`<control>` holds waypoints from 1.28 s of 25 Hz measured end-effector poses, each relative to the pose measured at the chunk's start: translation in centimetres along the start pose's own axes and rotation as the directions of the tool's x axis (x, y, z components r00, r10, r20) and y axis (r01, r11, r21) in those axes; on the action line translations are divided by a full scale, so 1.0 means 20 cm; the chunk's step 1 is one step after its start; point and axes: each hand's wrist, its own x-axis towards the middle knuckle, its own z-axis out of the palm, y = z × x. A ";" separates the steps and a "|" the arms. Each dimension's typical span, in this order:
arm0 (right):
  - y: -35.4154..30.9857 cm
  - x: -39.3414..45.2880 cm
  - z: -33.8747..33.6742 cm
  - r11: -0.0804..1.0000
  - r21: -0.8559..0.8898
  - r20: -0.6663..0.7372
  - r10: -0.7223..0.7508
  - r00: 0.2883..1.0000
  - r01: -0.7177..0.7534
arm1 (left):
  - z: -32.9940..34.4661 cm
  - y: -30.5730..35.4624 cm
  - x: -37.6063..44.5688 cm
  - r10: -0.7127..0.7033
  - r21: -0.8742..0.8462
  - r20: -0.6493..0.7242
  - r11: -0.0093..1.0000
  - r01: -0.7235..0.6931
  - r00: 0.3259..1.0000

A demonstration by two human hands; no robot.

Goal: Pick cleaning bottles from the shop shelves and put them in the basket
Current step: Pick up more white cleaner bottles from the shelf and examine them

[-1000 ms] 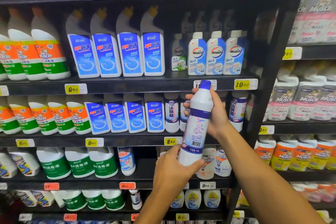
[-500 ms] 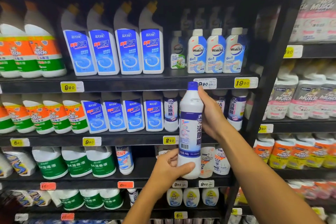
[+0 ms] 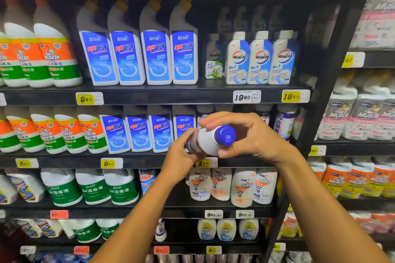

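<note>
Head view: both hands are up in front of the shelves, sharing one white bottle (image 3: 208,142) w/ a blue cap (image 3: 225,135). The bottle lies tipped over, nearly horizontal, cap end pointing toward the camera and a bit right, base end away to the left. It's off the shelf, held in the air in front of the second shelf (image 3: 149,98) down from the top, just above the yellow 2.90 price tag (image 3: 205,163).

Right hand (image 3: 250,136) wraps the neck/shoulder area: fingers curled over the top of the bottle, thumb under it near the cap. Left hand (image 3: 181,160) grips the lower body from below-left, fingers curled round it; the base itself is hidden by that hand.

Around them: blue-label toilet cleaner bottles (image 3: 139,57) stand upright in a row on the upper shelf, w/ a matching smaller row (image 3: 136,132) one shelf down, behind-left of the hands. Orange-and-green Mr Muscle bottles (image 3: 51,55) stand far left on both of those levels. Three Walch bottles (image 3: 259,58) stand upright at right on the upper shelf, a smaller Walch bottle (image 3: 213,57) just beside them on the left. Green-label white jugs (image 3: 92,188) sit on the shelf below the hands, left; white Mr Muscle pouches (image 3: 233,186) sit right under the hands. The basket isn't in the frame.
</note>
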 end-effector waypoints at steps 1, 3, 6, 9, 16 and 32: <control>0.00 0.01 0.02 1.000 -0.010 0.017 -0.027 0.999 0.027 | -0.02 0.02 0.04 0.053 0.043 -0.019 0.998 -0.052 0.998; -0.01 0.03 0.05 0.998 -0.010 0.016 -0.068 0.998 0.068 | -0.07 0.07 0.10 0.128 0.066 -0.026 0.990 -0.126 0.991; -0.02 0.05 0.07 0.995 -0.013 0.023 -0.096 0.995 0.096 | -0.11 0.07 0.15 0.181 0.029 -0.004 0.983 -0.181 0.983; -0.02 0.07 0.08 0.994 -0.009 -0.048 -0.110 0.993 0.110 | -0.14 0.08 0.13 0.121 0.019 0.028 0.992 -0.122 0.992; 0.00 0.27 0.04 0.991 0.087 -0.382 0.127 0.915 -0.101 | -0.20 0.21 -0.10 -0.108 -0.140 0.667 0.954 0.267 0.737; 0.30 0.28 0.19 0.530 0.695 -0.228 0.803 0.550 -0.486 | -0.23 0.39 -0.22 -0.207 -0.429 0.751 0.569 0.702 0.627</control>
